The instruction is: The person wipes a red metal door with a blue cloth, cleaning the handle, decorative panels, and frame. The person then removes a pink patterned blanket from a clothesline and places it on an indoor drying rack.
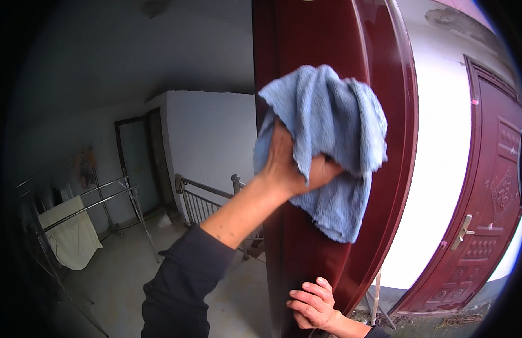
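Observation:
A blue terry cloth [333, 114] lies against a dark red, glossy door frame [316, 38], bunched under my left hand [295, 164]. Part of the cloth drapes over the fingers, so their tips are hidden; the thumb side and wrist show. The cloth's lower edge hangs down along the frame. Lower on the same frame, my right hand [314, 302] rests with bent fingers against the red surface and has no cloth in it. Both arms wear dark sleeves.
At left, inside a dim room, a metal drying rack [104, 186] holds a pale yellow towel [73, 236]. A metal stair railing [206, 190] stands behind my left arm. On the right are a white wall [438, 148] and a red carved door [489, 203] with a metal handle [462, 232].

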Action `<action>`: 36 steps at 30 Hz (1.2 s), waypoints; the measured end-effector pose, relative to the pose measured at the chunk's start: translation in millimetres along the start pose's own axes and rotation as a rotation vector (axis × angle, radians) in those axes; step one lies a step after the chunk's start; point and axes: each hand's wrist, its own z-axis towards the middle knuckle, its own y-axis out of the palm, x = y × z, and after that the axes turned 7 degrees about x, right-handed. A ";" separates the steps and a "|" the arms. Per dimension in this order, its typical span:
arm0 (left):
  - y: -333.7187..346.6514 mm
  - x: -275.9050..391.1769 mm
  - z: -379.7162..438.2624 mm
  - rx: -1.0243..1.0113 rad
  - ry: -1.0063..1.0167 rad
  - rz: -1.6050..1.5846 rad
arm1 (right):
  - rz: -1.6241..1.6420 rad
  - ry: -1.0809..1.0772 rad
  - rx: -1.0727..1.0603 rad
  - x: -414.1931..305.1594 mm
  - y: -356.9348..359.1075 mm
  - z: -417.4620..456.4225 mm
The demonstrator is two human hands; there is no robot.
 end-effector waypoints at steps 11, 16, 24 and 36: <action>-1.4 -84.5 97.8 0.356 -0.209 -0.086 | -0.104 0.127 -0.225 -18.9 -18.0 0.2; -2.4 -22.2 -42.4 0.207 -0.137 -0.256 | -0.152 0.137 0.125 -15.4 -3.5 25.4; -3.4 99.0 -313.5 -0.361 -0.141 -0.668 | -0.278 0.348 0.332 -34.6 28.4 5.9; 0.0 106.7 -261.2 -0.323 -0.208 -0.809 | -0.293 0.928 0.631 -57.3 -18.9 -67.8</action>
